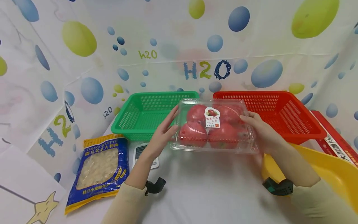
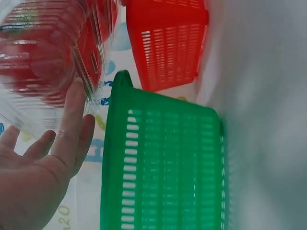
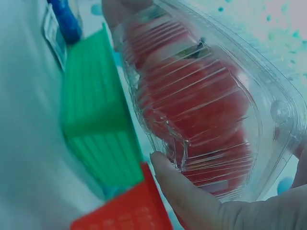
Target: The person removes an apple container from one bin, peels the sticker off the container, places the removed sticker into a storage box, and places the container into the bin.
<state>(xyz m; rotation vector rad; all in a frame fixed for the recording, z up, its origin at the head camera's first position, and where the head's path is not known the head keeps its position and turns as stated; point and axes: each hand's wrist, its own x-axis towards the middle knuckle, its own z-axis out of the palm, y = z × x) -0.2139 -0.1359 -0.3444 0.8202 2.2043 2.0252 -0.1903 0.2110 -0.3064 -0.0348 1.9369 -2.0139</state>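
A clear plastic clamshell box point(image 1: 223, 137) of red apples is lifted above the table in front of both baskets, its white label facing me. At its left end, my left hand point(image 1: 160, 137) touches the side with fairly straight fingers; the left wrist view shows one fingertip against the ribbed plastic. My right hand point(image 1: 258, 127) grips the other end, its thumb point(image 3: 180, 187) along the edge by the clasp and its fingers mostly hidden behind the box. Behind the box stand a green basket point(image 1: 134, 109) and a red basket point(image 1: 303, 124).
A blue and yellow bag of orecchiette pasta point(image 1: 98, 168) lies at the left. Beside it is a small flat item point(image 1: 153, 164), partly covered by my left arm. A yellow tub point(image 1: 321, 168) sits at the right, near a red printed package point(image 1: 325, 146). Patterned cloth point(image 1: 167, 71) hangs behind.
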